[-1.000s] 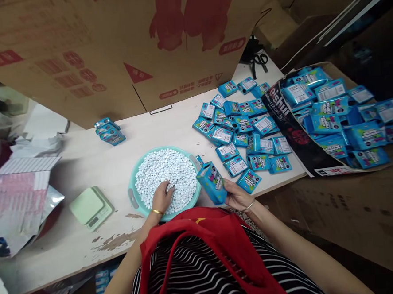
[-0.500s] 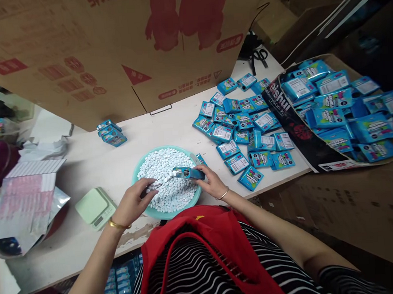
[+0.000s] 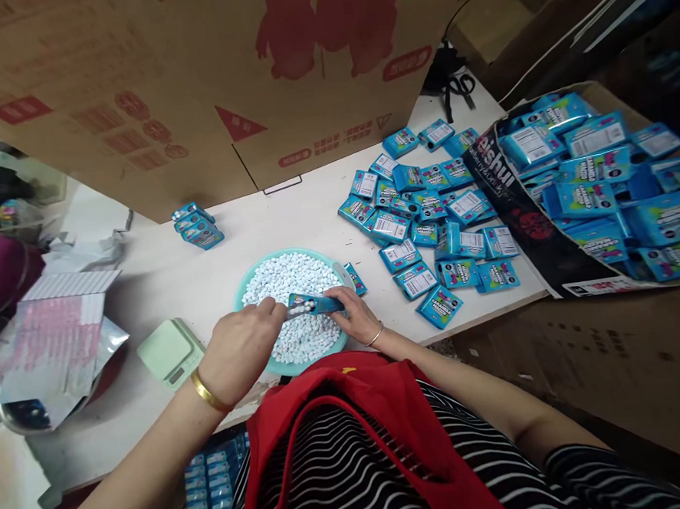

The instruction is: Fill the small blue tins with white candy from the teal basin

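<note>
My right hand (image 3: 355,315) grips a small blue candy box (image 3: 325,304) tilted over the bowl, its opened end facing left. My left hand (image 3: 247,341) is closed at that end, around what looks like a small metal scoop (image 3: 293,312) bearing a few white candies; its handle is hidden in the fist. Beneath both hands sits a turquoise bowl (image 3: 239,295) filled with small white candies (image 3: 299,341). Another blue box (image 3: 354,279) lies against the bowl's right rim.
Several blue boxes (image 3: 423,203) lie scattered to the right, beside a carton (image 3: 512,198) heaped with more. A few boxes (image 3: 198,226) stand at back left. A green scale (image 3: 170,349) is left of the bowl. A large cardboard box (image 3: 203,86) walls the back.
My left hand has moved from low over the candies, fingers apart, up to the box's open end and closed. The box in my right hand has shifted slightly left; the view moved a little.
</note>
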Available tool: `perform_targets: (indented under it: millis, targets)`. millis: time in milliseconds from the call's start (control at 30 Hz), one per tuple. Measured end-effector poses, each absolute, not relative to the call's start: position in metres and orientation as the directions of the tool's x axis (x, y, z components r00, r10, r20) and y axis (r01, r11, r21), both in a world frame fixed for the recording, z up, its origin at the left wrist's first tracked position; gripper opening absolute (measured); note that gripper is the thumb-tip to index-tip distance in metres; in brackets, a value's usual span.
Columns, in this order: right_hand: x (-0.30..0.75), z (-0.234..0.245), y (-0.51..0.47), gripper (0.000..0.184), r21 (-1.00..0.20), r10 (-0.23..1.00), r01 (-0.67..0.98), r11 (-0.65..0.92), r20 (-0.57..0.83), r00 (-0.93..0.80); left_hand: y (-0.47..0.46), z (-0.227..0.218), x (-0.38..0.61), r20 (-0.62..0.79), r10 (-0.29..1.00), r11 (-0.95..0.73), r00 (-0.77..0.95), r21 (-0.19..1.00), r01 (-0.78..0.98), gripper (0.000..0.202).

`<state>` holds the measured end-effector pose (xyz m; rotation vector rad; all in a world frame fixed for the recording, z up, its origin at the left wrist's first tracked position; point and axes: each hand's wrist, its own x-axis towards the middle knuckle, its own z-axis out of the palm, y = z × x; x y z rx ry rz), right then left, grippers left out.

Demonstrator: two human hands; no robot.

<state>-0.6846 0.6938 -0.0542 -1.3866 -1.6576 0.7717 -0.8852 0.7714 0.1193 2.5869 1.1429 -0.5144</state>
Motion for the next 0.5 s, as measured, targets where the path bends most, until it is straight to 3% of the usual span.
perform_targets:
  millis: [200, 333, 500]
  targets:
    - [-0.683, -0.059, 0.695, 0.034, -0.880, 0.984, 0.443, 0.170, 0.178, -0.024, 0.776, 0.109, -0.908, -0.374, 0.707, -0.607, 0.600, 0.112, 0.786, 0.015]
    - [-0.673, -0.055, 0.693, 0.034, -0.917, 0.992, 0.394, 0.063, 0.099, 0.073, 0.783, 0.041, -0.952, -0.442, 0.772, -0.449, 0.457, 0.130, 0.884, 0.015]
    - [-0.656, -0.048, 0.692, 0.032, -0.938, 0.979, 0.343, -0.051, 0.022, 0.205, 0.771, -0.062, -0.939, -0.479, 0.744, -0.364, 0.465, 0.293, 0.884, 0.015]
